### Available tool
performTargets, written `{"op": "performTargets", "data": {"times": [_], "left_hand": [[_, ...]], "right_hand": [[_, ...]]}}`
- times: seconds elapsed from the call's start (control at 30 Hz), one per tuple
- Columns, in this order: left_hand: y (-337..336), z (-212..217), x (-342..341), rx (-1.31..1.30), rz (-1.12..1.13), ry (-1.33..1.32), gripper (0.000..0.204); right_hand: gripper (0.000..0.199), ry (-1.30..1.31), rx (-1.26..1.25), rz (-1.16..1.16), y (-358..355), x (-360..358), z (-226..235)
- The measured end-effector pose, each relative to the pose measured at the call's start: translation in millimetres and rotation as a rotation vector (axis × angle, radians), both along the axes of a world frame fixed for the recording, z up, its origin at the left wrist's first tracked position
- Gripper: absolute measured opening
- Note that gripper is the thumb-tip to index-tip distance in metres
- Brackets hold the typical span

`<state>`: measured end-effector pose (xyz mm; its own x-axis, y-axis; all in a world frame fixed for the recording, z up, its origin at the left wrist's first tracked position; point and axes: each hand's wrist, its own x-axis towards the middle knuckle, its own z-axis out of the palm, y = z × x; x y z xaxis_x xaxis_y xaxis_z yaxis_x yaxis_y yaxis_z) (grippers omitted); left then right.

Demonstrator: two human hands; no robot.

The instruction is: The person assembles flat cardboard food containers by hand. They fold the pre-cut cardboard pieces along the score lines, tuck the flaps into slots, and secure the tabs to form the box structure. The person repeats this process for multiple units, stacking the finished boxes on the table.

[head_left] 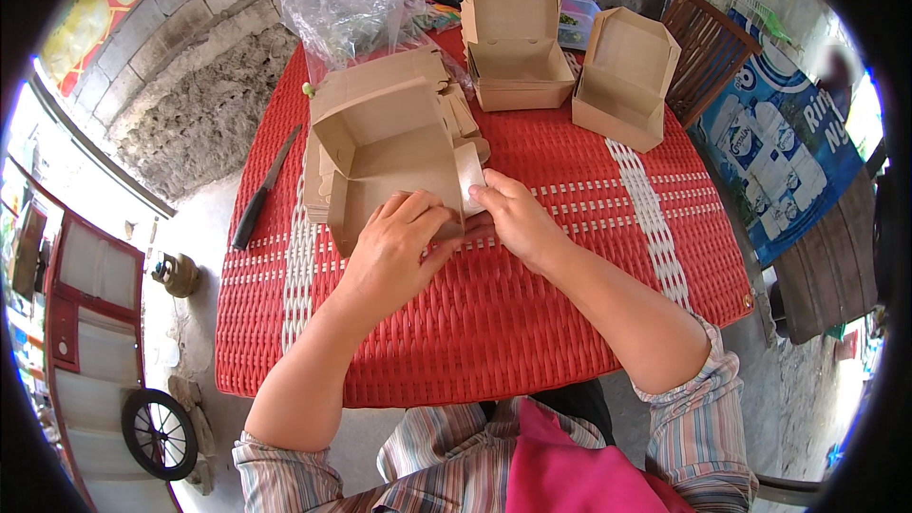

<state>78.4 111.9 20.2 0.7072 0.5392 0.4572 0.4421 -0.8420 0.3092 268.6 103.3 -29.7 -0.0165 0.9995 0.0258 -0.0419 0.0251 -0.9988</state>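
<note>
A brown cardboard food box (399,171), partly folded, lies before me with its lid part raised at the back. It rests on a stack of flat box blanks (318,192). My left hand (394,247) reaches over the near wall; its bent fingers are inside and the thumb is at the near right corner, gripping the cardboard. At that corner my right hand (518,218) pinches the right side flap between thumb and fingers. The flap's pale inner face catches the light. The right fingertips under the flap are partly hidden.
On the red woven table (513,323), nested open boxes (518,76) and a single open box (622,100) stand at the back right. A dark-handled knife (261,199) lies left. Behind are a clear plastic bag (347,14) and a plastic tub (577,24). A wooden chair (712,47) stands right.
</note>
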Motion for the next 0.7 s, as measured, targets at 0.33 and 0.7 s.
{"op": "performTargets", "data": {"times": [0.33,0.7], "left_hand": [[1,-15,7,-0.064,0.186,-0.224,0.008],[6,-33,4,-0.147,0.238,-0.475,0.010]], "right_hand": [[0.015,-0.316,0.202,-0.092,-8,0,20],[0.011,-0.308,0.675,-0.256,-11,-15,21]]}}
